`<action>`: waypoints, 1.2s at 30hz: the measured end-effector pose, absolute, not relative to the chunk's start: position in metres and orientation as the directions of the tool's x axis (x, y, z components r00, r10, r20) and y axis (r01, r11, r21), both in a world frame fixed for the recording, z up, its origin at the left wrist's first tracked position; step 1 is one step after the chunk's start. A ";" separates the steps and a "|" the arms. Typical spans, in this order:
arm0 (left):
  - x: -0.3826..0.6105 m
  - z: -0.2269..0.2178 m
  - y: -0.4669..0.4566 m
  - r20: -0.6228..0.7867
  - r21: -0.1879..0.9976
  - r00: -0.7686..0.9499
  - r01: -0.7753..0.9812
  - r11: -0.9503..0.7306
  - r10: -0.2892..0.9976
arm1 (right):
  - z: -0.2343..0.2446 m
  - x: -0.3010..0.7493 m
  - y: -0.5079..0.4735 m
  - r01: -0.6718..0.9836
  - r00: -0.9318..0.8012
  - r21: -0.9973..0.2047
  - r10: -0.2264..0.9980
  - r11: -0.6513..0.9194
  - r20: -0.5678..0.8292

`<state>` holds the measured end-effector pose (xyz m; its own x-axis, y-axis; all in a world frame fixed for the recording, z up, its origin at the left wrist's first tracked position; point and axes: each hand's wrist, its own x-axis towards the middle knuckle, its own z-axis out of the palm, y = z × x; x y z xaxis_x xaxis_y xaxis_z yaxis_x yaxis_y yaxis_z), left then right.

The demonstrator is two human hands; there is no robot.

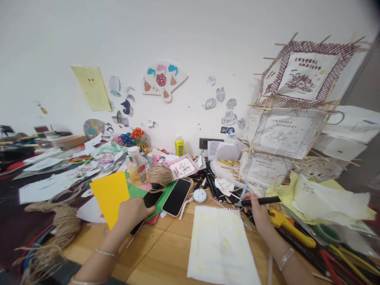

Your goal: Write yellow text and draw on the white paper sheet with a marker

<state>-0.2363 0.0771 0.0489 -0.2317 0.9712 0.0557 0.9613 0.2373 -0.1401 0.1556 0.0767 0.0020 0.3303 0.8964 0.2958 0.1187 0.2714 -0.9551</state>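
My left hand (135, 213) is closed on a black phone (152, 198), its thumb lying across the dark screen. Yellow paper (110, 194) and green paper (134, 190) lie beside and under it. In my right hand (257, 211) is a black marker pen (267, 200), held nearly level above the table's right side. A white sheet (221, 245) with faint yellow lines lies between my hands, below the marker. A second phone (177, 197), dark-screened with a pale edge, rests right of my left hand. Beyond the sheet sits a pale earbud case (200, 195).
Several pens (211, 182) are piled behind the sheet. A paper-and-stick lantern (289, 132) stands at right, near a yellow-handled tool (292, 231). Twine (63, 223) lies at left; another twine ball (160, 176) and a glass bottle (133, 170) stand further back, before the wall.
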 end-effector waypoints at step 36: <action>-0.230 0.033 0.069 0.108 -0.047 -0.225 0.972 0.231 0.968 | -0.007 0.160 0.081 0.109 0.311 -0.948 0.895 0.301 0.320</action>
<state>-0.2301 0.0694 0.0330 -0.2254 0.9683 0.1077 0.9717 0.2315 -0.0472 0.1601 0.0806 -0.0066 0.3106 0.8952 0.3197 0.1087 0.3007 -0.9475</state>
